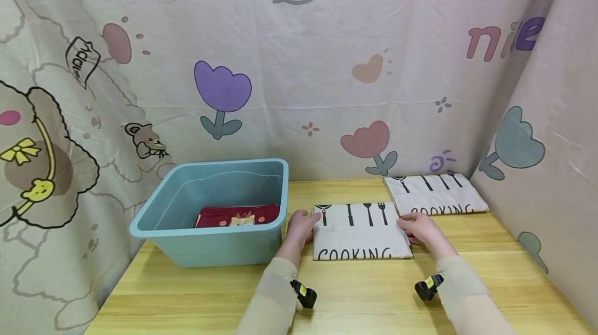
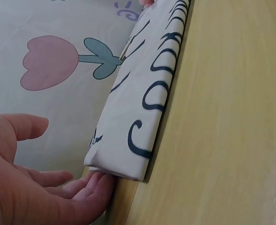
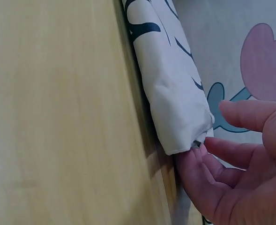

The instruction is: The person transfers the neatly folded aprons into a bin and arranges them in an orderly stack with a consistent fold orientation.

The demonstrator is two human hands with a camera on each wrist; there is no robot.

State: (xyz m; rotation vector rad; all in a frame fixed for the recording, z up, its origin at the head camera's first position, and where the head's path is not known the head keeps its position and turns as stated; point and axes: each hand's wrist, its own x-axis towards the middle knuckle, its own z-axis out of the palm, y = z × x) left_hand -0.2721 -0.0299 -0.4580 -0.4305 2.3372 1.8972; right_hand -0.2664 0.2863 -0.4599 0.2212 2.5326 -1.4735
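A folded white cloth, printed with dark utensils and the word COOKING, lies on the table between both hands. At its left end is my left hand; in the left wrist view the fingertips tuck at the lower edge while the thumb stands up, apart from the cloth. My right hand is at the right end. The right wrist view has its fingers at the underside of the fold, with the thumb raised beside the top edge. A second matching folded cloth lies behind, to the right.
A light blue plastic bin stands left of the left hand, holding a red folded item with a cartoon animal print. The wooden table runs back to a printed curtain, which also hangs on both sides.
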